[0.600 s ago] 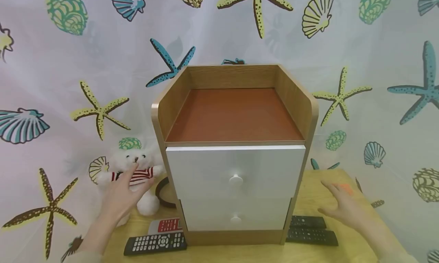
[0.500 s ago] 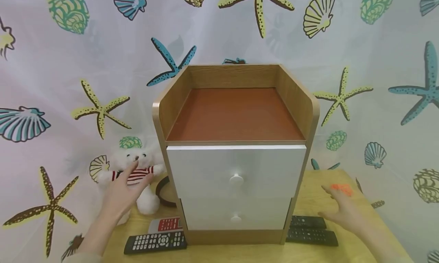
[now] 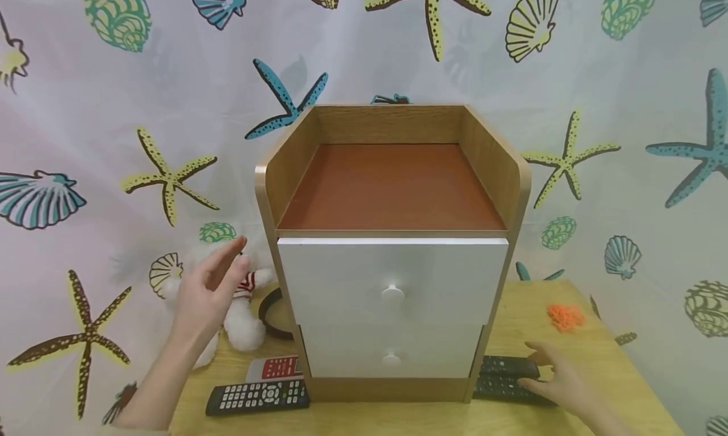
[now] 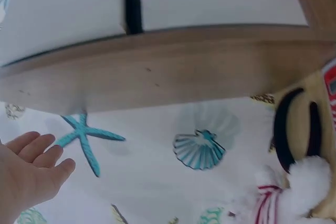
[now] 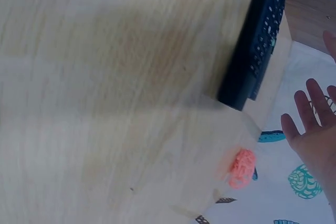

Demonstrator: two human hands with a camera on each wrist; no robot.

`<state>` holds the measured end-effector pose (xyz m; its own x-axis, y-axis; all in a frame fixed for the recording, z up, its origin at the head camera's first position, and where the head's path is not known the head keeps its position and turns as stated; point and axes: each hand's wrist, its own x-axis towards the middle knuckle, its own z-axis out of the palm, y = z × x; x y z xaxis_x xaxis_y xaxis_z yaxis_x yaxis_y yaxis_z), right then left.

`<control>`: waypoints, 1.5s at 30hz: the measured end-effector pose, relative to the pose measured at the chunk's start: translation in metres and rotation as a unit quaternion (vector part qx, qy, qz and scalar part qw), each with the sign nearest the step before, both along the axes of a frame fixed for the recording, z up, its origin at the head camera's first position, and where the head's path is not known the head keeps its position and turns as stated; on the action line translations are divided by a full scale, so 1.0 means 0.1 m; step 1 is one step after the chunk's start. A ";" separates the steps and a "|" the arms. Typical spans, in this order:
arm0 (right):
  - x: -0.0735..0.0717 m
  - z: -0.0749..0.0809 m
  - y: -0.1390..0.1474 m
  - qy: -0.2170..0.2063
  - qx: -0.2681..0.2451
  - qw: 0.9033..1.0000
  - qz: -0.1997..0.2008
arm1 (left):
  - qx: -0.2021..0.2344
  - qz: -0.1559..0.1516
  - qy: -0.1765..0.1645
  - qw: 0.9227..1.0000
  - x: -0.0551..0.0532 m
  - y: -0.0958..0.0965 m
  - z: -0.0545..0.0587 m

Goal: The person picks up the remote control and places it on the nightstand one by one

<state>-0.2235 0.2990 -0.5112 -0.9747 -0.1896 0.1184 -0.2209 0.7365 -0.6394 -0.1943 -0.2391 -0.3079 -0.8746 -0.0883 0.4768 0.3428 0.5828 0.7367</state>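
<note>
A small wooden cabinet (image 3: 392, 379) with two white drawer fronts stands between my hands. My left hand (image 3: 207, 290) is raised at its left side, fingers loosely bent and holding nothing. In the head view it covers part of a white teddy bear (image 3: 243, 325) in a red-striped top. On the other side, my right hand (image 3: 560, 379) hovers by two black remote controls (image 3: 500, 388), thumb and fingers apart with nothing between them. It overlaps the end of these remotes in the head view, while the right wrist view shows a gap between hand and remotes (image 5: 257, 45).
On the left lie a black remote (image 3: 256, 398), a red-and-white keypad device (image 3: 279, 368) and a dark headband-like loop (image 3: 275, 313). An orange stringy bundle (image 3: 565, 317) rests at the right on the wooden table (image 3: 529, 300). A shell-patterned curtain (image 3: 443, 88) hangs behind.
My left hand has risen a little and turned, covering the bear's face. My right hand has come down and slightly left to the remotes, uncovering the orange bundle.
</note>
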 end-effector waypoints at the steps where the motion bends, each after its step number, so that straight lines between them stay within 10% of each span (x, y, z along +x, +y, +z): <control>1: 0.01 -0.03 -0.02 0.009 -0.004 1.000 -0.001 | 0.011 -0.009 0.006 1.000 0.01 0.03 0.05; 17: -0.04 -0.32 -0.14 0.015 -0.016 1.000 0.007 | 0.129 -0.096 0.034 0.986 0.01 0.46 0.44; 45: -0.07 -0.59 -0.15 -0.022 0.039 0.999 0.000 | 0.167 -0.002 0.066 0.984 -0.16 0.72 0.68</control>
